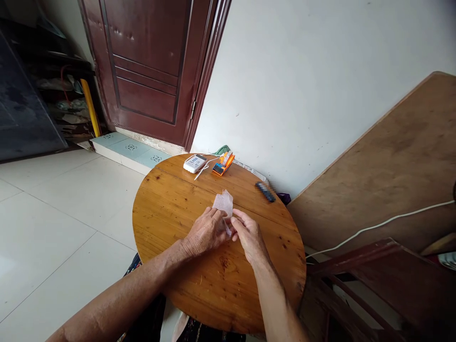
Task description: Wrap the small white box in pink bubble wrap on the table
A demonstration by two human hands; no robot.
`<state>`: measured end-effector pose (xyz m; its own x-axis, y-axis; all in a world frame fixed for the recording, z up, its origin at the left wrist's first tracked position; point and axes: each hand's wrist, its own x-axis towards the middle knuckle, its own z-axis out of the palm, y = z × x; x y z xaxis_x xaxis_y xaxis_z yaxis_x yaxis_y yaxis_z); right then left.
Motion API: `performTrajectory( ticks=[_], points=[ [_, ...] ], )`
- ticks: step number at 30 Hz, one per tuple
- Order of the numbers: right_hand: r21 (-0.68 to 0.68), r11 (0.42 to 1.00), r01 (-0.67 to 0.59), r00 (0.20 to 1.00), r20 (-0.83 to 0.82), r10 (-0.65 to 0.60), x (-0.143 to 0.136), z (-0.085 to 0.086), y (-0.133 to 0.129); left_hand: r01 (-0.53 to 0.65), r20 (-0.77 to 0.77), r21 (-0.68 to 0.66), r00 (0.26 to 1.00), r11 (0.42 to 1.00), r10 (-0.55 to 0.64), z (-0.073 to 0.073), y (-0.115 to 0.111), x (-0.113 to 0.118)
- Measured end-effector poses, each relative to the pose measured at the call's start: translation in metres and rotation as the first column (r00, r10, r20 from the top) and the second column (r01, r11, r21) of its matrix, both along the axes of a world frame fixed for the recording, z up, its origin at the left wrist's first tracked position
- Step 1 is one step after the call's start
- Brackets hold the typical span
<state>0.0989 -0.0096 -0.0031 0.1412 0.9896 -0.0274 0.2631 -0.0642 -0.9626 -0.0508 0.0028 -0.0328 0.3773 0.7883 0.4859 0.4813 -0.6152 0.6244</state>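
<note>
A thin, crumpled, pale sheet [223,201], tissue or plastic film, is held above the middle of the round wooden table [156,213]. My left hand [207,230] is closed on its left side, with the fingers bent over it. At the sheet's lower right edge, the thumb and fingers of my right hand [248,233] are curled together and seem to pinch it. Part of the sheet hangs down between both hands. The fingertips partly hide where it is gripped.
Along the table's far side lie a white box-shaped device [194,163] with a white cable, an orange and blue item [223,164], and a dark, pixelated long object [265,192]. Behind are a white wall and a red-brown door [146,61]. A wooden board [384,156] leans at the right.
</note>
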Motion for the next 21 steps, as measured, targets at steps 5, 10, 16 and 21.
performTrajectory(
  ticks=[5,10,16,21],
  points=[
    [0.029,0.986,-0.164,0.974,0.165,0.157,0.004,-0.002,-0.008,0.002,0.108,-0.113,0.994,0.994,0.01,0.002,0.001,-0.003],
    [0.087,0.968,-0.234,0.868,0.468,0.167,-0.003,-0.004,-0.01,-0.085,0.212,-0.236,0.968,0.968,0.136,0.0,0.003,-0.002],
    [0.138,0.949,-0.282,0.734,0.669,0.121,-0.008,-0.001,-0.015,-0.076,0.173,-0.259,0.977,0.963,0.123,-0.004,0.004,0.002],
    [0.126,0.963,-0.238,0.899,0.404,0.17,0.009,-0.001,-0.01,-0.113,0.105,-0.27,0.984,0.956,0.146,-0.01,0.008,0.006]
  ],
)
